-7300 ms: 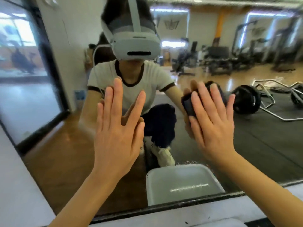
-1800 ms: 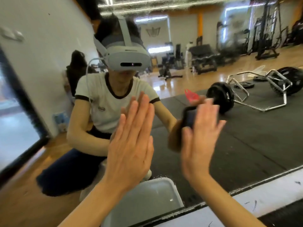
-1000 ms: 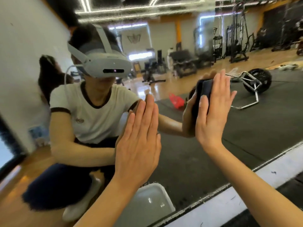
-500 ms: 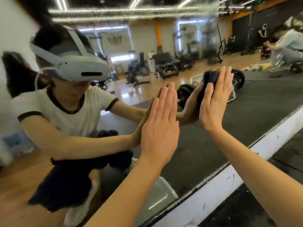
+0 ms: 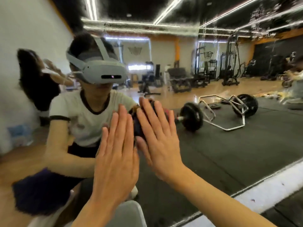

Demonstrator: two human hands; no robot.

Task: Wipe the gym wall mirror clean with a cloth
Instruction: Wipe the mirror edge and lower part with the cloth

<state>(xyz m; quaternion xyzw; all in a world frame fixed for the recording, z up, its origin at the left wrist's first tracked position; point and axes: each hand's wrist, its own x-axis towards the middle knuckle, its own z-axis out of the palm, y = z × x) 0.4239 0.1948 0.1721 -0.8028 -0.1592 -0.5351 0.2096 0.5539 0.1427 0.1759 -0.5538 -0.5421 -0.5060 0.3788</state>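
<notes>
The wall mirror (image 5: 229, 153) fills almost the whole view and reflects the gym and a crouching person with a headset. My right hand (image 5: 157, 135) lies flat with straight fingers and presses a dark cloth (image 5: 137, 128) against the glass; most of the cloth is hidden behind the palm. My left hand (image 5: 117, 153) lies flat on the mirror just left of it, fingers straight and together, holding nothing. The two hands nearly touch. Streaks and droplets show on the upper part of the glass.
A white ledge (image 5: 262, 190) runs along the mirror's bottom edge at the lower right. A grey-white basin (image 5: 131, 215) sits at the bottom centre. The reflection shows a barbell frame (image 5: 219, 112), weight machines and a black rubber floor.
My right hand with the cloth has slid down and to the left across the glass, ending close beside the left hand. The view has swung back to the left.
</notes>
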